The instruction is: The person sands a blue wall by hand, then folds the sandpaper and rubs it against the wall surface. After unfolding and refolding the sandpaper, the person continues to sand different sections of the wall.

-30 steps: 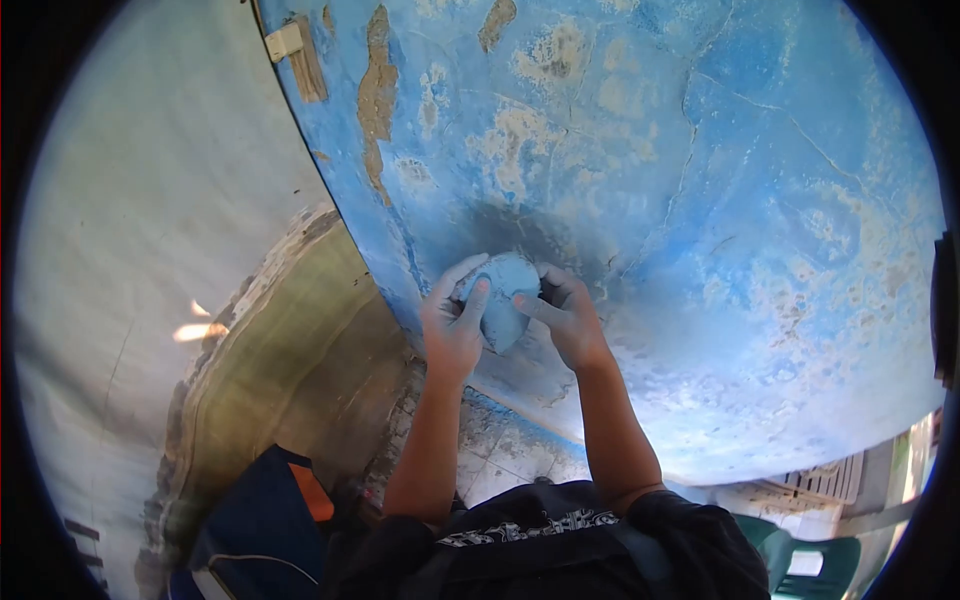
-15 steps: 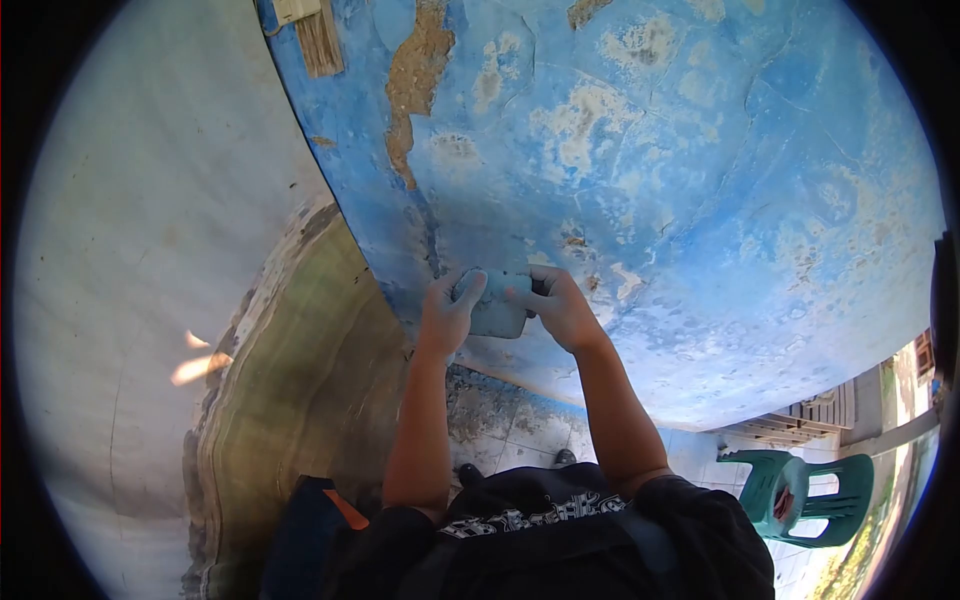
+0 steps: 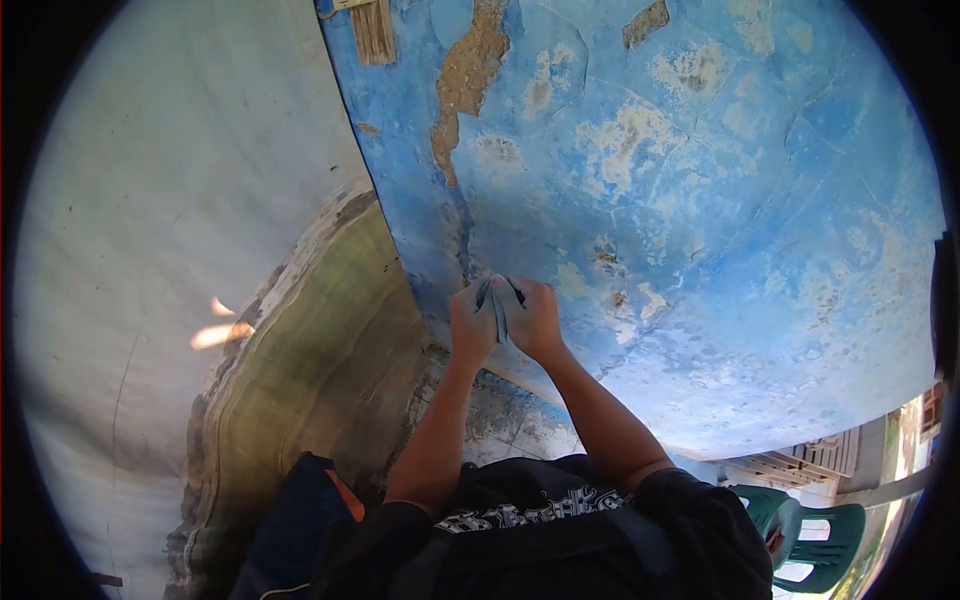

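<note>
In the head view, both hands meet at the centre of the frame, in front of the peeling blue wall [image 3: 720,240]. The left hand [image 3: 473,320] and right hand [image 3: 532,315] grasp a thin blue-grey sheet [image 3: 501,324] between them, pinched upright and seen nearly edge-on. At the lower left lies a dark blue bag [image 3: 283,530] with an orange patch [image 3: 346,495]; its contents cannot be seen. At the lower right, a green chair [image 3: 851,535] bears a small reddish item [image 3: 775,543], too small to identify.
</note>
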The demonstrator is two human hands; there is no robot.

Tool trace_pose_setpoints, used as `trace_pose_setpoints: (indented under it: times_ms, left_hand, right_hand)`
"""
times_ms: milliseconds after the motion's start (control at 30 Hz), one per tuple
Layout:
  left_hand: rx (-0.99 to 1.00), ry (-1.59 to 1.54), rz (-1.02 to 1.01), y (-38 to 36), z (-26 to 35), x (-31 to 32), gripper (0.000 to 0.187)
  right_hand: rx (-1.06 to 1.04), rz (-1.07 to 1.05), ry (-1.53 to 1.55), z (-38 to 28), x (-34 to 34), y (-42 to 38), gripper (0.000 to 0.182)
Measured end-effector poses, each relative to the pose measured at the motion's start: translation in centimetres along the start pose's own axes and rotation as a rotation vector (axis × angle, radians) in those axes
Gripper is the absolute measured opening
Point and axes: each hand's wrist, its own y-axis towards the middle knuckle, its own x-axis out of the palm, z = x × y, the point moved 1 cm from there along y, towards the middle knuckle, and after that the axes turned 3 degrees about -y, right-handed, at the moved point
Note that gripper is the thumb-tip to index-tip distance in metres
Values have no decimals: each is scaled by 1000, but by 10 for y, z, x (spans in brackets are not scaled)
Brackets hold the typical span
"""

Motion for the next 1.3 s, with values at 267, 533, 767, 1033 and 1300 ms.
trace_pose_setpoints:
  times_ms: [267, 533, 767, 1033, 1300]
  left_hand:
    - [-9, 75, -23, 4, -16, 6, 33]
    - [-20, 126, -95, 9, -29, 15, 37]
    - [-203, 59, -180, 6, -16, 17, 37]
    - [-548, -333, -135, 2, -41, 16, 44]
    - [-2, 231, -345, -3, -8, 21, 41]
  right_hand:
    - [-17, 67, -93, 78, 9, -3, 36]
    - [491, -41, 190, 101, -17, -12, 46]
    - [568, -217, 654, 94, -34, -19, 34]
    - [404, -208, 266, 68, -62, -15, 30]
    - [318, -193, 218, 58, -61, -11, 46]
